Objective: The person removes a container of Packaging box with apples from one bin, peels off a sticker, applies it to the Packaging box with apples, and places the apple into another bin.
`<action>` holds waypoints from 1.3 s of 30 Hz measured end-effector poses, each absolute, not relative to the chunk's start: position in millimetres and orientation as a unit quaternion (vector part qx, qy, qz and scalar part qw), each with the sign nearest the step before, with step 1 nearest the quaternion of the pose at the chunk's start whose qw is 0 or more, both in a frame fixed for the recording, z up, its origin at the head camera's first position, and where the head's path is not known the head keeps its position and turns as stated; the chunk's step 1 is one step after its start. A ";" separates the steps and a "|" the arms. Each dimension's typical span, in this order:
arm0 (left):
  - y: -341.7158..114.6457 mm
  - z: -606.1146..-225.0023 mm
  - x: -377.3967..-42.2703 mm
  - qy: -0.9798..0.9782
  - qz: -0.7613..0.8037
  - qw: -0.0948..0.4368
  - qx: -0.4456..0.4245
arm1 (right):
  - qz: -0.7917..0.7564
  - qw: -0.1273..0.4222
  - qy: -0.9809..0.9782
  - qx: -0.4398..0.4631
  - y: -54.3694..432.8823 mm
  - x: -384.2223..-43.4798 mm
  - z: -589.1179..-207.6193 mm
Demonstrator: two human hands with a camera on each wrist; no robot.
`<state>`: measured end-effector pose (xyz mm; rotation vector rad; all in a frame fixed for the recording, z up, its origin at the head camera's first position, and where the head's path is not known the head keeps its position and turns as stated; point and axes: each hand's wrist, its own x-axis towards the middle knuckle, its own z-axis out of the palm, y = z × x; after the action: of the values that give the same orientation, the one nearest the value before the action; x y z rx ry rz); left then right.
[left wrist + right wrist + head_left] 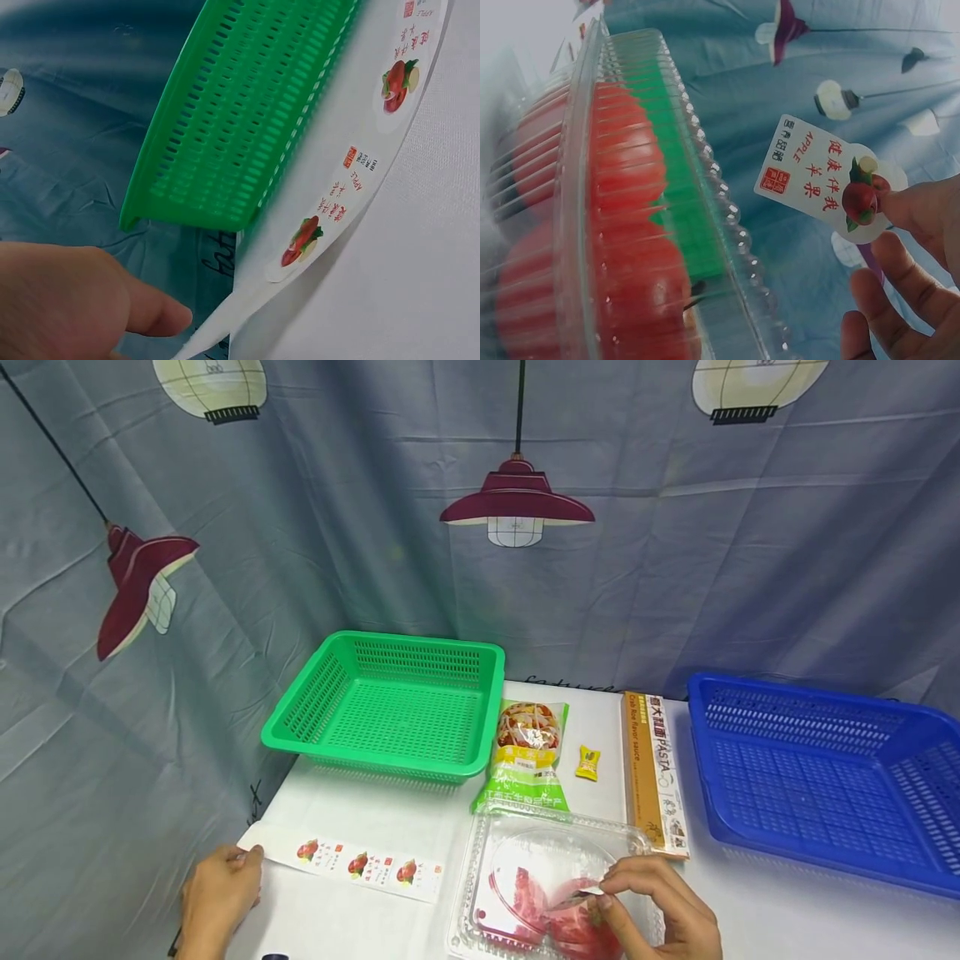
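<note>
My left hand (219, 893) pinches the left end of a white strip of apple stickers (341, 870), which lies along the tabletop and lifts in a curve toward the fingers. Between thumb and fingertips my right hand (667, 906) holds a single peeled apple sticker (802, 169), printed with a red apple and red characters. That sticker is over a closed clear plastic clamshell box (462, 893). Inside the box sit red apples (634, 150), seen through its ribbed wall in the right wrist view.
A green basket (375, 760) stands back left and a blue basket (701, 760) at right. Between them lie a green-and-white food bag (525, 768), a small yellow packet (588, 762) and a pasta box (656, 777). A dark object (275, 957) shows at the near edge.
</note>
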<state>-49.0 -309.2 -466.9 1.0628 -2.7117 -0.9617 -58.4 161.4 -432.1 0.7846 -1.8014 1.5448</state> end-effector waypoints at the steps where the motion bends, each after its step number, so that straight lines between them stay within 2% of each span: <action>1: -309.2 -466.2 -49.2 -0.887 -0.306 0.034 0.344 | 0.586 0.315 -0.685 0.297 161.8 -58.0 -432.5; 13: -297.8 -447.6 -45.6 -0.912 -0.238 -0.019 0.334 | 0.576 0.309 -0.703 0.278 164.6 -52.8 -438.7; 19: -280.8 -420.8 -46.2 -0.935 -0.243 -0.020 0.256 | 0.565 0.308 -0.719 0.263 164.1 -51.3 -442.6; 28: -220.1 -395.5 -38.9 -0.953 -0.247 0.050 0.168 | 0.548 0.300 -0.742 0.244 164.7 -51.4 -440.6; 39: -160.6 -408.3 -45.7 -0.946 -0.319 0.056 0.017 | 0.545 0.303 -0.743 0.242 165.3 -54.7 -436.8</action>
<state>-45.7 -160.6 -408.3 0.0530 -2.8690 -0.9692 -54.7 165.3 -436.8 0.6419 -1.9699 1.4432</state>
